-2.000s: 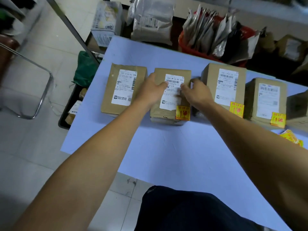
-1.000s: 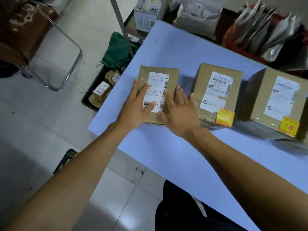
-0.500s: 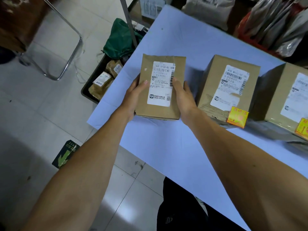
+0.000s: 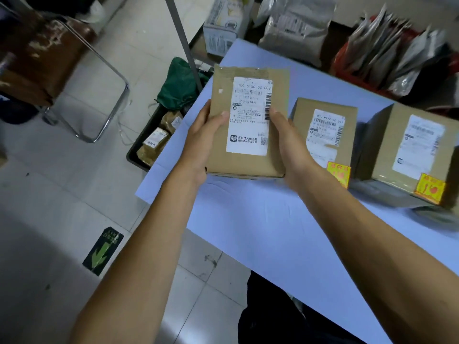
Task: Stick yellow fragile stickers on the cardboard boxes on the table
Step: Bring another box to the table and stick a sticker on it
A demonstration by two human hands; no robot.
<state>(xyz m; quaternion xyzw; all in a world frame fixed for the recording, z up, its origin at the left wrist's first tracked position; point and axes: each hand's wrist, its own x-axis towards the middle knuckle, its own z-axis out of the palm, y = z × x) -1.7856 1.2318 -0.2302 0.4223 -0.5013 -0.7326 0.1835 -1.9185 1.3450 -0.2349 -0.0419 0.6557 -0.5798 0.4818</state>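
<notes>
Floor first: a dark mat (image 4: 103,250) with a green arrow, its writing too blurred to read. On the blue table (image 4: 260,232), I've got a flat box (image 4: 221,125) held tilted up off the top, left hand (image 4: 202,142) curled round its left edge, thumb on the face, right hand (image 4: 289,145) gripping the right edge. White label (image 4: 249,115) faces me, reading "10C S150-00 008", barcode at right, QR code low. To the right, a second box (image 4: 323,132) wears a yellow sticker (image 4: 338,173); a third box (image 4: 417,152) has its own sticker (image 4: 429,187). Beyond, grey bags (image 4: 295,28) pile up.
</notes>
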